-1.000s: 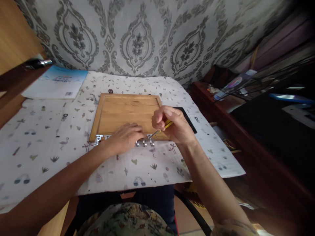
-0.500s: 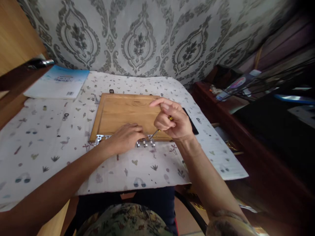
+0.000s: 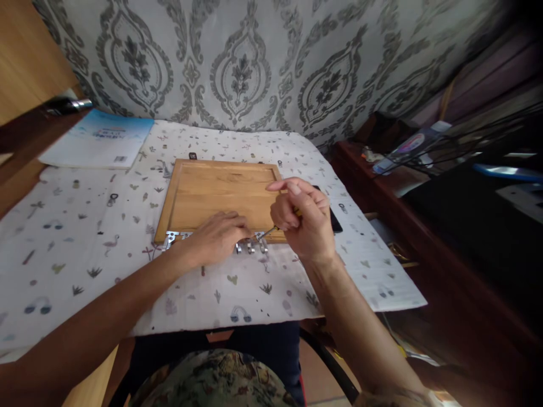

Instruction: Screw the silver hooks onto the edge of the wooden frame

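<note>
A wooden panel (image 3: 212,189) with a raised frame lies flat on the patterned cloth. Along its near edge sits a row of several shiny metal hinges (image 3: 169,238). My left hand (image 3: 220,233) rests on that edge, fingers pressed together and bent down around a hinge; its fingertips are partly hidden. In my right hand (image 3: 303,215) is a screwdriver (image 3: 268,232) with a yellow handle, mostly covered by my curled fingers, while the index finger sticks out. The shaft slants down left, its tip at a hinge (image 3: 259,236) just right of my left fingertips.
A blue and white book (image 3: 99,138) lies at the back left of the cloth (image 3: 254,288). A flat black object (image 3: 335,217) shows behind my right hand. To the right, a lower dark red surface holds a bottle (image 3: 411,147) and cables. A patterned wall closes off the back.
My right hand has turned at the wrist and shifted slightly right and down, with the screwdriver still at the hinge. The left hand and the panel stay almost as they were.
</note>
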Tool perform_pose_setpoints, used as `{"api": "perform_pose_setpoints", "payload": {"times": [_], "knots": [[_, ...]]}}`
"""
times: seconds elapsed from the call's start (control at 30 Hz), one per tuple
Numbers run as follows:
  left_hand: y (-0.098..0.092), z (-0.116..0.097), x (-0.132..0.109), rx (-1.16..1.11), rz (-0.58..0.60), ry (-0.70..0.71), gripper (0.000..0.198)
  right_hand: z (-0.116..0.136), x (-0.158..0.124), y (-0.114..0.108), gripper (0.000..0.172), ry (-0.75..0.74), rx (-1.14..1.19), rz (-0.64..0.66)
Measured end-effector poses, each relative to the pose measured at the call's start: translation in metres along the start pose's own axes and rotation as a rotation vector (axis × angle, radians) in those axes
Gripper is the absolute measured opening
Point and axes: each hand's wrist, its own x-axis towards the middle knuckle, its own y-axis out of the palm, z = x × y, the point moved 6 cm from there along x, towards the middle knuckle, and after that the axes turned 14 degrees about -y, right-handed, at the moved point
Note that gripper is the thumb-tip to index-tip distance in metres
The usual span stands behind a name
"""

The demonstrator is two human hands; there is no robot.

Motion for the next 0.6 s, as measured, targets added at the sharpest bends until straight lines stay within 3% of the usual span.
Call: {"api": "perform_pose_setpoints", "payload": {"times": [0.33, 0.6], "knots": [[0.003, 0.003, -0.001, -0.026, -0.027, 0.008, 0.036, 0.017, 0.0, -0.017, 0.025, -0.167, -0.09, -0.226], [0.002, 0.001, 0.001, 0.0, 0.002, 0.006, 0.035, 0.006, 0.002, -0.016, 0.023, -0.145, -0.074, -0.222]]}}
